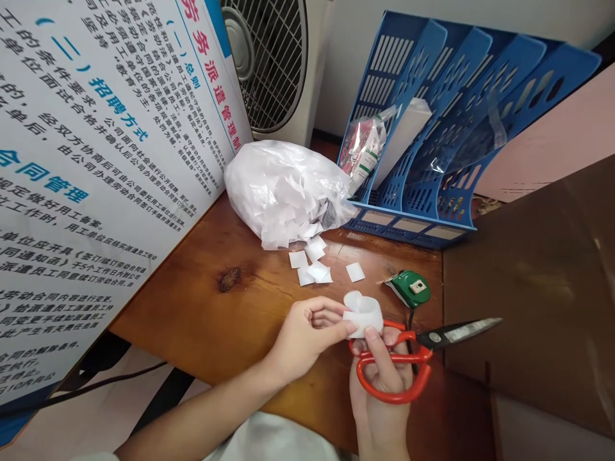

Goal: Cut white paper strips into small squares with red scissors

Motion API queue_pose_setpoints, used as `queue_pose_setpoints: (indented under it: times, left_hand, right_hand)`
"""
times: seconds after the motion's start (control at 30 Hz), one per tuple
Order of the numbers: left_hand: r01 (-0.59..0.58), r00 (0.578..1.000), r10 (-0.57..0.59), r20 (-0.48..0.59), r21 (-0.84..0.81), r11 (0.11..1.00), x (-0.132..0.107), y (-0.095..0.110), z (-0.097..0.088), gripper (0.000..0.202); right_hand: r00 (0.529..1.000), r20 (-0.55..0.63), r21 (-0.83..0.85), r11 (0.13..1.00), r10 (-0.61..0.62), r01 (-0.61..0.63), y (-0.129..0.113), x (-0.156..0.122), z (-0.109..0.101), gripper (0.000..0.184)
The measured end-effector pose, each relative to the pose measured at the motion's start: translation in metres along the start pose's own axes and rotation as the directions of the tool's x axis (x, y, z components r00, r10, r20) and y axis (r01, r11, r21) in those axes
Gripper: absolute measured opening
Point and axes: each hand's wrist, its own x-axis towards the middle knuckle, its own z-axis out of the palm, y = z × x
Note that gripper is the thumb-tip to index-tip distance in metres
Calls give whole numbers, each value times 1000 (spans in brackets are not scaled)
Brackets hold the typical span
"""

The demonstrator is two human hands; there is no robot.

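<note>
My left hand (pixel 307 333) is closed, its thumb and fingertips pinching one end of a curled white strip (pixel 364 318). The strip loops back on itself; whether it is paper or a soft fabric I cannot tell. From the right, my right hand (pixel 382 384) presses its thumb on the same strip. Red-handled scissors (pixel 423 344) hang on that hand, their handle loops around its fingers and the dark blades pointing right, closed together. Several small white squares (pixel 312 267) lie on the wooden table (pixel 192 301) just beyond my hands.
A clear plastic bag (pixel 259 173) spills more white squares. Behind it to the right stands a blue file rack (pixel 408 221) with a plastic packet (pixel 362 150) inside. A green tape measure (pixel 411 288) lies near the scissors. A printed board (pixel 96 160) borders the left; a fan (pixel 269 57) stands behind.
</note>
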Motion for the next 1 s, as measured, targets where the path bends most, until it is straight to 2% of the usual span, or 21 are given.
queue_pose_setpoints:
  times: [0.17,0.33,0.63,0.77,0.87,1.0]
  left_hand:
    - [-7,1000,8,-17,40,999,-4,6,1,32]
    - [-2,1000,2,4,73,997,-4,9,1,33]
    - [23,999,-24,25,53,998,-4,9,-3,32]
    - [133,982,-134,134,14,991,-1,12,-9,42]
    - [171,963,-177,201,45,984,1,14,-13,37]
    - [148,975,-171,139,165,975,1,16,-19,33]
  right_hand:
    - [996,-53,-91,993,-75,70,2,-2,0,37]
    - [984,-23,-190,967,-177,169,0,-1,-1,38]
    - [983,4,-187,965,-186,184,0,-1,-2,37]
    - [980,2,-218,957,-198,193,-1,-4,1,39]
    - [981,7,-285,940,-195,188,1,-5,3,40]
    - [976,5,-428,882,-217,198,1,-7,-7,40]
